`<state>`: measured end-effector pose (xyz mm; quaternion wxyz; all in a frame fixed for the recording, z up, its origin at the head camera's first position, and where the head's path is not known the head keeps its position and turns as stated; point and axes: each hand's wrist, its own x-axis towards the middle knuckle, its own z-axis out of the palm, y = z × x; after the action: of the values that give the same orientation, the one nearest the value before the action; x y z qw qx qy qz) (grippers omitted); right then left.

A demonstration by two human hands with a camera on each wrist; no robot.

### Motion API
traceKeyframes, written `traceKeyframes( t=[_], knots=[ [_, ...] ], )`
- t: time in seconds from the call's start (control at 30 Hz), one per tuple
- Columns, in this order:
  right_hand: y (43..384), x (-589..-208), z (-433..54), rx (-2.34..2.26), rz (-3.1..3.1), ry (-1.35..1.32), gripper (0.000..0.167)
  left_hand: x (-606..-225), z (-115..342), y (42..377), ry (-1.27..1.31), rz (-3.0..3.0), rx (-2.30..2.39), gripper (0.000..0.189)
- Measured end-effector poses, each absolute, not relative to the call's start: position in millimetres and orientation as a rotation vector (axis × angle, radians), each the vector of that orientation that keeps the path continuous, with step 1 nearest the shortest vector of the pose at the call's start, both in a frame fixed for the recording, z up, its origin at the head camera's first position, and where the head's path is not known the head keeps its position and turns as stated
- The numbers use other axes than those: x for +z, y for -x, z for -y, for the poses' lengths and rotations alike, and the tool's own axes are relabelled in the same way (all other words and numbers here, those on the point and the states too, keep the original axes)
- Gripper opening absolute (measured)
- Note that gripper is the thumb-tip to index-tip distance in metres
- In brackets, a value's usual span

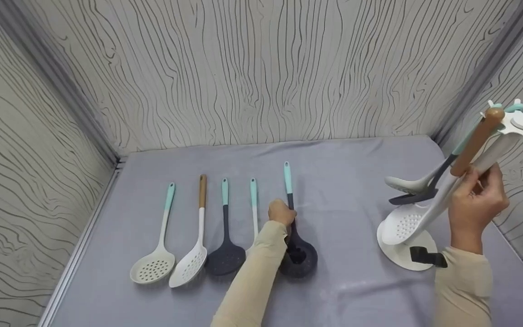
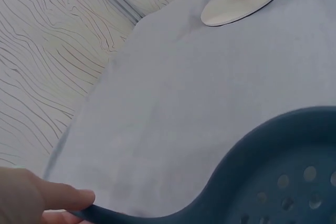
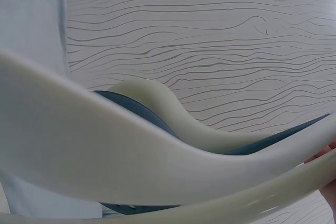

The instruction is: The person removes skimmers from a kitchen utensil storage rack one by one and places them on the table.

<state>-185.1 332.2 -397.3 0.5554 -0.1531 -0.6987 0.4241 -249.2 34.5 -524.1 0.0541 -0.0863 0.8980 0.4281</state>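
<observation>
We see the left hand [image 1: 282,212] pinching the dark neck of a perforated skimmer [image 1: 308,261], thumb on top, on the grey-clothed desk [image 1: 347,190] to the left of the white stand [image 1: 392,255]. This skimmer has a teal handle with a hanging hole at its end, a charcoal neck that looks bluish in the left wrist view, and a deep, round bowl with round holes. We also find the right hand [image 1: 479,200] at the stand itself, its fingers curled around the pole, close by the shaft of a hung white slotted utensil [image 1: 407,225] with a brown handle. Behind that, at the stand, hang a dark utensil [image 1: 413,198] and a cream ladle [image 1: 407,184]. Farther left of the stand than the skimmer, we count a light teal-handled utensil [image 1: 254,195], a dark turner [image 1: 226,261], a brown-handled white slotted spoon [image 1: 190,268] and a cream slotted skimmer [image 1: 152,271]. The left sleeve [image 1: 252,277] hides the light utensil's head, and something black obscures the middle of the held skimmer's bowl, which the left wrist view cuts off. We cannot make out the right fingertips behind the pole.
</observation>
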Motion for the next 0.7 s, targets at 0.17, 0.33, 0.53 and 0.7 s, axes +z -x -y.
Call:
traceKeyframes(
  t=[0.17, 0.33, 0.53, 0.7],
  knots=[
    [184, -397, -332, 0.986, 1.644, 0.345, 0.022, -525, -34, 251, 0.248, -2.745, 1.238, 0.006],
    [185, -398, -333, 0.993, 1.646, 0.352, 0.014, -528, -37, 253, 0.268, -2.763, 1.144, 0.011],
    [185, -399, -333, 0.992, 1.654, 0.35, 0.014, -537, -40, 255, 0.265, -2.84, 1.041, 0.016],
    [185, -398, -334, 0.992, 1.666, 0.349, 0.017, -672, -52, 332, 0.164, -2.983, 0.735, 0.02]
  ],
)
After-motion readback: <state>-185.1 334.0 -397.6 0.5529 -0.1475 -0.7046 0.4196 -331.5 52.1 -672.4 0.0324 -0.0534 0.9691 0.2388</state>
